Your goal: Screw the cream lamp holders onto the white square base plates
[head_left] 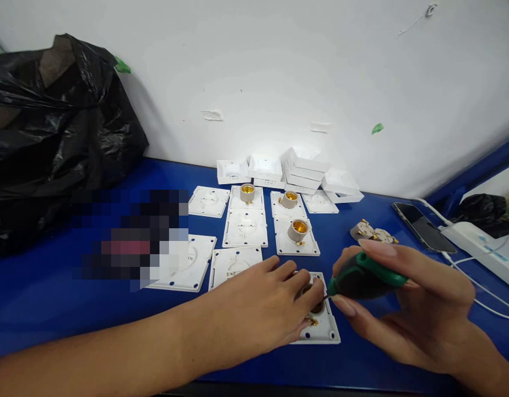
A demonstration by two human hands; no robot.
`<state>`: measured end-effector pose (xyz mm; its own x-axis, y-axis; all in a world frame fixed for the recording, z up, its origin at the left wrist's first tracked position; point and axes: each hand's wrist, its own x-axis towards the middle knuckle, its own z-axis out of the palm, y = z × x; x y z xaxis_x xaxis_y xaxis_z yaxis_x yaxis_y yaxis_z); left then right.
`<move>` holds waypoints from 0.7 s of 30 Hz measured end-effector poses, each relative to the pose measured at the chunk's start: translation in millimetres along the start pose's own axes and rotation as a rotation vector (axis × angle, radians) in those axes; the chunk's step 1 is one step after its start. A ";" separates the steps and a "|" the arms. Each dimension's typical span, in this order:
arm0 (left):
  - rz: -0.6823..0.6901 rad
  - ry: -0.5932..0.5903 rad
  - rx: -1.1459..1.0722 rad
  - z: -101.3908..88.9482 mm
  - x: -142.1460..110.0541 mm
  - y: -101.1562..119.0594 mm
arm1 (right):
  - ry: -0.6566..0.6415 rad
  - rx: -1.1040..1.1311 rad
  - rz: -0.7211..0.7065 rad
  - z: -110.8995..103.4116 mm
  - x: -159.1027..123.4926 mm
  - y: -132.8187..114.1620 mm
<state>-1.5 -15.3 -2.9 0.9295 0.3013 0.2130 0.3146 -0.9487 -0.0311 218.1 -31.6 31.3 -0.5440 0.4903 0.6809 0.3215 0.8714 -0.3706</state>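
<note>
My left hand [265, 306] rests on a white square lamp-holder plate [323, 328] at the near edge of the blue table, fingers curled round its brass socket. My right hand [407, 300] grips a screwdriver [364, 278] with a green and black handle, whose tip points at that socket. Beyond lie several more white plates, some with beige brass-lined lamp sockets [298, 229] fitted, others bare [245, 227]. Loose grey socket parts [372, 231] lie to the right.
A black plastic bag [52, 138] fills the left of the blue table [52, 309]. White boxes [304, 168] stand against the wall. A phone [422, 225], a white power strip [481, 245] and cables lie at the right.
</note>
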 end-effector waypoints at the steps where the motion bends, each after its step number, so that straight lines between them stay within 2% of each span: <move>1: -0.002 -0.001 -0.004 0.2 0.1 0.0 | 0.000 -0.001 -0.002 0.2 -0.2 0.2; 21: 0.014 0.042 -0.034 4.5 -1.0 -0.9 | -0.002 -0.034 -0.026 0.2 1.0 -1.8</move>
<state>-1.8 -14.3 -7.5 0.9244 0.2845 0.2540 0.2944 -0.9557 -0.0009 216.8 -32.6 32.5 -0.5537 0.4676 0.6891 0.3333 0.8827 -0.3312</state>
